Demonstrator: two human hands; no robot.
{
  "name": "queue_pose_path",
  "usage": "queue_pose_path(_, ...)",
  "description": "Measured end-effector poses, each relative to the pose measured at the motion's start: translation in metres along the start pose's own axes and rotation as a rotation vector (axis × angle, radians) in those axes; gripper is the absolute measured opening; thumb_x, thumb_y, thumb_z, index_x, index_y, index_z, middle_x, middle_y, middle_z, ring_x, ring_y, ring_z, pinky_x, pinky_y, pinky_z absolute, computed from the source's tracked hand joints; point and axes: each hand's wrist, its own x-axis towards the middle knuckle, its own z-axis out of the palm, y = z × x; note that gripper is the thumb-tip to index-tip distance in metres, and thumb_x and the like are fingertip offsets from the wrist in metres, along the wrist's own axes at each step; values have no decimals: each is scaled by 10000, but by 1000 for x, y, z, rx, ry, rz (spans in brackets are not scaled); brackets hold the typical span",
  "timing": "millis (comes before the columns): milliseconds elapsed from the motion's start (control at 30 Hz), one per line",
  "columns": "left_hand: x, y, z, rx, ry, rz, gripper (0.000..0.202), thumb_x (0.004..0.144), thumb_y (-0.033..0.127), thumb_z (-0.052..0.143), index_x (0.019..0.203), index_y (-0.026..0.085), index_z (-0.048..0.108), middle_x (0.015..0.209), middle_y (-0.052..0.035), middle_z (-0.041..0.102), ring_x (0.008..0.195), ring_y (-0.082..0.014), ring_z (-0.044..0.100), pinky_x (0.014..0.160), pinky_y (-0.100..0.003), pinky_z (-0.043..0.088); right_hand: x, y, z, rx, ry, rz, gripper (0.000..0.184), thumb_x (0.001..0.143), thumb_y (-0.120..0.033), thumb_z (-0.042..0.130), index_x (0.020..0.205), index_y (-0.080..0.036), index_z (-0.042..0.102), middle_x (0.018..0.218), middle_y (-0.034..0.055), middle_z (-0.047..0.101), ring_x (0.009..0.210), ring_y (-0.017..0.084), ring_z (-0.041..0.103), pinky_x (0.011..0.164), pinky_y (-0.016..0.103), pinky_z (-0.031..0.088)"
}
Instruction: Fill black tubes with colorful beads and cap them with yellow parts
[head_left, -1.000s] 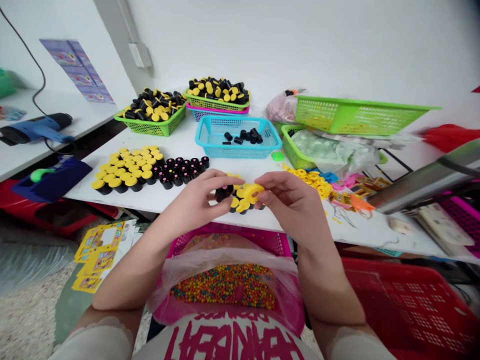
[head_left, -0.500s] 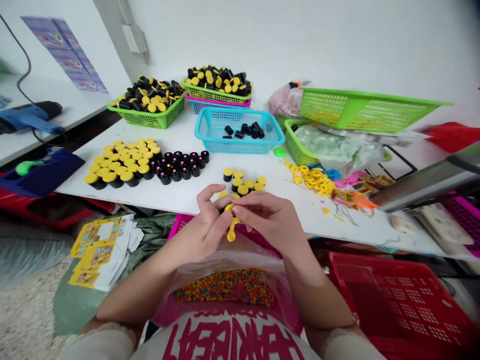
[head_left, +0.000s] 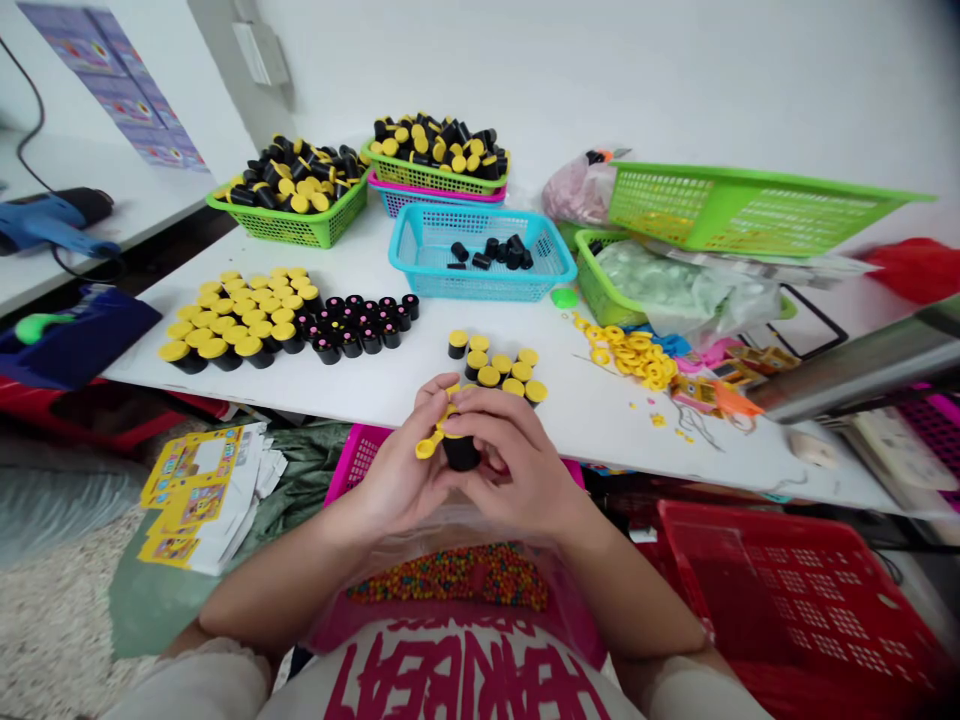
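Close to my body, above the table's front edge, I hold a small black canister (head_left: 460, 454) between both hands. A yellow plastic piece (head_left: 429, 445) with a rounded, ring-like end sticks out at the canister's top left. My left hand (head_left: 397, 475) is closed around the canister's left side, its thumb hidden in part. My right hand (head_left: 517, 450) curls over the top and right side, fingers bent on it. Just beyond my hands stands a group of black canisters with yellow caps (head_left: 489, 377). Below lies a clear bag of small multicoloured balls (head_left: 450, 580).
Capped canisters (head_left: 240, 320) and uncapped ones (head_left: 360, 325) stand in rows at left. Behind are a blue basket (head_left: 480, 285) and a full green basket (head_left: 300, 225). Yellow rings (head_left: 630, 355) lie at right. A pink basket (head_left: 352, 465) and a red crate (head_left: 810, 600) are below.
My hands have turned the canister so its black side shows. The yellow piece's end now points left instead of down. My right hand has wrapped further over the canister.
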Motion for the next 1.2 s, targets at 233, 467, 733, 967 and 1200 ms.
queue_pose_path(233,-4,0,9,-436,-25,-128,334,925,410,456,1221,268,392,605,45,524,509,-127,552,462,-195,436,-6,8,2,21,-4,-13,671,794,-101,558,1419,-283,395,1338,72,540,1218,239,545,1030,420,500)
queue_pose_path(467,-7,-2,10,-489,18,-98,242,939,387,499,1134,277,405,690,37,592,462,-114,560,393,-167,356,-6,7,1,70,57,-27,655,750,-54,547,1357,-280,452,1292,64,569,1199,220,556,983,407,539)
queue_pose_path(733,-9,5,11,-467,-96,-93,242,914,341,523,1094,284,372,742,-6,644,534,-130,603,443,-163,360,-6,2,-3,175,19,56,652,775,-45,594,1359,-303,461,1324,71,547,1014,171,625,555,222,572)
queue_pose_path(967,-10,-4,6,-499,-30,-92,332,832,354,687,1079,288,475,1012,33,633,865,-122,649,723,-231,528,1,-1,-8,258,152,44,320,803,-169,678,1102,-266,618,1134,59,611,1075,210,610,930,399,549)
queue_pose_path(1200,-7,-11,4,-434,0,-23,251,881,362,645,1065,294,489,1091,45,592,955,-87,605,814,-201,498,3,9,-3,246,198,50,174,864,-169,638,1005,-270,654,1091,43,676,1008,175,660,893,366,572)
